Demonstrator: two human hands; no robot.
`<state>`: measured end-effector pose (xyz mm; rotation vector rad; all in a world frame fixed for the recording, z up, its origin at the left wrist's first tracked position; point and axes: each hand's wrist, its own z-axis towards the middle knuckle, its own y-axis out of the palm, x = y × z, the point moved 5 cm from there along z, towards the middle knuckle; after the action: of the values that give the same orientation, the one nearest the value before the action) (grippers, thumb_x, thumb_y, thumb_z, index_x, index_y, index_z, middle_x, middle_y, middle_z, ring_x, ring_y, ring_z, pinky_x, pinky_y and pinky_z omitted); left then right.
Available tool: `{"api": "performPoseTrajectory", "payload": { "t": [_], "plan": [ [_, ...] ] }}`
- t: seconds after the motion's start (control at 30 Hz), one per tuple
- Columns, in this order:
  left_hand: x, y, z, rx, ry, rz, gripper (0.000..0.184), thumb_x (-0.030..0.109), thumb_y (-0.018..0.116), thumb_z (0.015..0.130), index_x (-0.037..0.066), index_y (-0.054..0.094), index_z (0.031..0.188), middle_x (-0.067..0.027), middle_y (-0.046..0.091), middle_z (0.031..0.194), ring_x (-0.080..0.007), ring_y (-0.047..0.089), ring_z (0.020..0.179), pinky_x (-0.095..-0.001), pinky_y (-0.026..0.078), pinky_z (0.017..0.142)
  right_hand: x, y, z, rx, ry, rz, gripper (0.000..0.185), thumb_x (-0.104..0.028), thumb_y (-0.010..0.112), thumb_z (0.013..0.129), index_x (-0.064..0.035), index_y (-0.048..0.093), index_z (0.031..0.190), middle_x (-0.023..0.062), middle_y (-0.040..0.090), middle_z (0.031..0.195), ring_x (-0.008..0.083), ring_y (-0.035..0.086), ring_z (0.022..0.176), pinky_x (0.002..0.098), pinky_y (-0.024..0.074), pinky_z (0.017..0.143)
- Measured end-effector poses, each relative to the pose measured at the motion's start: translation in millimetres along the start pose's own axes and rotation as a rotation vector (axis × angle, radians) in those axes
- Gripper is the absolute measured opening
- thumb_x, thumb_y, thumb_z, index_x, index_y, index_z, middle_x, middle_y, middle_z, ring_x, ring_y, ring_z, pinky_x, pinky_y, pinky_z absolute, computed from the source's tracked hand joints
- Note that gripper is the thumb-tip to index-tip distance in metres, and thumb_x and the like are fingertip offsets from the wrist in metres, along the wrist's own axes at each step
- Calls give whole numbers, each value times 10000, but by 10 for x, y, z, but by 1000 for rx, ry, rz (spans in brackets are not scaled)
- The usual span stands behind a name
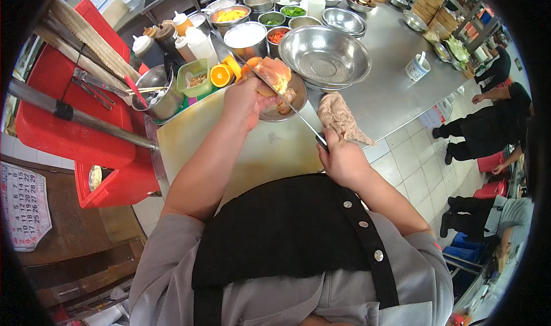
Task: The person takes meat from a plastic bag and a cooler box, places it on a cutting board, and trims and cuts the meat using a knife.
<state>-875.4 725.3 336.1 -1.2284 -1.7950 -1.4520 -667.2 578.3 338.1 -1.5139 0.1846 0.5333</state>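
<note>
My right hand (346, 158) is closed round the dark handle of a long knife (309, 122), its blade pointing away and to the left. My left hand (252, 99) grips a piece of raw chicken (274, 72), pink with yellowish skin, just above a metal bowl (302, 103). Seen from here, the blade crosses the meat and the left fingers; I cannot tell whether it cuts in. More pieces, partly hidden, lie in the bowl. Beneath my left forearm is a pale cutting board (186, 132). Beside my right hand lies a crumpled brown cloth (343, 115).
A large metal colander (325, 55) stands beyond the bowl. A cut orange (221, 75), a green tub (194, 77), squeeze bottles (201, 43) and several metal ingredient bowls crowd the back left. Red bins (112, 183) flank the left side. Other people (488, 119) stand at right.
</note>
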Motion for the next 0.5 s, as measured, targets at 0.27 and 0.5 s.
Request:
{"api": "performPoseTrajectory", "payload": {
  "t": [0.27,0.5],
  "plan": [
    [40,66,-78,-27,7,129,398,74,490,979,3,507,1370,-141,632,1275,-280,691,1102,-414,623,854,47,-81,-87,-148,89,27,346,-227,592,1004,35,483,1202,279,681,809,467,677,764,535,537,688],
    [41,86,-185,-95,14,35,344,111,535,1017,40,527,1353,-94,636,1271,-232,660,1140,-435,582,913,-30,-141,-10,-116,53,382,289,-233,585,1007,30,539,1116,300,671,909,476,666,903,507,527,781]
  ]
}}
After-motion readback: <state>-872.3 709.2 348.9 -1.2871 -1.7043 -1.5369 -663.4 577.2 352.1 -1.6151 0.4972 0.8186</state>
